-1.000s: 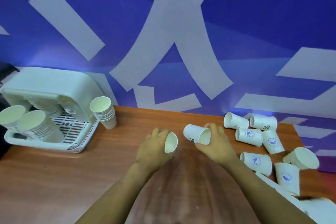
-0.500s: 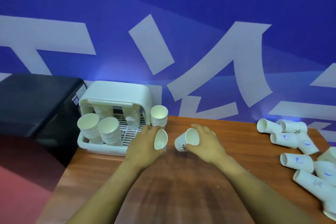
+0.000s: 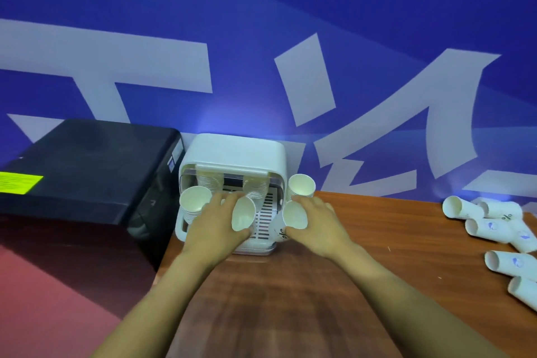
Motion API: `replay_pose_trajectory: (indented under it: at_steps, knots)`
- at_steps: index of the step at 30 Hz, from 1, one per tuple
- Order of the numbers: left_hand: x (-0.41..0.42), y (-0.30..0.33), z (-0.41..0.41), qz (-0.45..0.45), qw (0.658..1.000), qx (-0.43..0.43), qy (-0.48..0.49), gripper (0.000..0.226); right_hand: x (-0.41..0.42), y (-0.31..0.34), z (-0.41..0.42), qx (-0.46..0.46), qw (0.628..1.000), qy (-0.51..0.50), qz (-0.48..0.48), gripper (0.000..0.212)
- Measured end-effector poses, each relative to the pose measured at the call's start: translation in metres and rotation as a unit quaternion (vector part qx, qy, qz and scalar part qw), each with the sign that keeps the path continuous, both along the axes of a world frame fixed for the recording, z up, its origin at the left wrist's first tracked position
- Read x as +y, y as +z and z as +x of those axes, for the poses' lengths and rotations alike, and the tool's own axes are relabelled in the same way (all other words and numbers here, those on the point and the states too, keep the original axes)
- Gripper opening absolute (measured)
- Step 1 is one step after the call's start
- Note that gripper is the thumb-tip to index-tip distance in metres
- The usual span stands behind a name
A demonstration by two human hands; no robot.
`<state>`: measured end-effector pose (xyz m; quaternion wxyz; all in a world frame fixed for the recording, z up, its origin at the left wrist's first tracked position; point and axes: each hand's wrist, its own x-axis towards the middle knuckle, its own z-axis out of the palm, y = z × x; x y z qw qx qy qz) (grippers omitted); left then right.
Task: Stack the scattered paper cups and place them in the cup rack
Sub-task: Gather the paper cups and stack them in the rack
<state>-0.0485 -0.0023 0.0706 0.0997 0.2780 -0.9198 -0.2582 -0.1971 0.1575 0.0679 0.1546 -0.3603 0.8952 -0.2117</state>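
Observation:
The white cup rack [image 3: 232,154] stands at the table's far left with its lid raised. It holds several stacks of paper cups, one stack [image 3: 194,203] at its front left. My left hand [image 3: 216,221] grips one white paper cup [image 3: 242,214] over the rack's slotted tray, mouth toward me. My right hand [image 3: 315,221] holds a second paper cup [image 3: 294,215] at the rack's right edge. Just behind it a cup stack [image 3: 301,188] stands upright on the table beside the rack. Several loose cups [image 3: 491,226] lie on their sides at the far right.
A black box-shaped machine [image 3: 87,165] with a yellow label sits left of the wooden table [image 3: 377,241], touching the rack's side. A blue wall with large white characters rises right behind the table. Red floor shows at lower left.
Both hands have carried their cups leftward to the rack. The view has swung left, so the rack is central and the scattered cups sit at the right edge.

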Motion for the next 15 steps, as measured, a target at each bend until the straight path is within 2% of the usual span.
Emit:
replay_pose_trajectory:
  at_steps: [8, 15]
  knots:
    - [-0.065, 0.023, 0.019, -0.015, 0.991, 0.047, 0.121, 0.067, -0.061, 0.030, 0.023, 0.027, 0.993, 0.056, -0.100, 0.073]
    - [-0.088, 0.007, 0.019, -0.006, 0.990, 0.036, 0.138, 0.065, -0.100, 0.014, 0.032, 0.061, 0.991, 0.094, -0.070, 0.074]
